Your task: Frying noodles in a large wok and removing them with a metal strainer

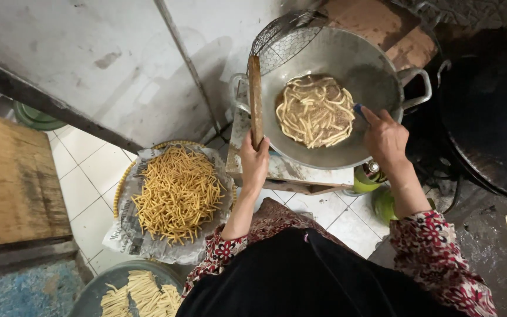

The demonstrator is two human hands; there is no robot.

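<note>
A grey metal wok (359,64) sits on a small stove and holds pale dough sticks (315,111) frying in oil. My left hand (254,161) grips the wooden handle (255,97) of a wire skimmer (283,38) that rests on the wok's far rim. My right hand (385,138) holds a thin blue-handled tool (359,109) with its tip in the oil at the right edge of the sticks.
A paper-lined basket (206,249) of golden fried sticks (177,191) stands on the white tiled floor at the left. A round tray (98,290) of raw sticks lies at the bottom. A wooden board (13,182) is far left. A green gas cylinder (384,202) stands under the stove.
</note>
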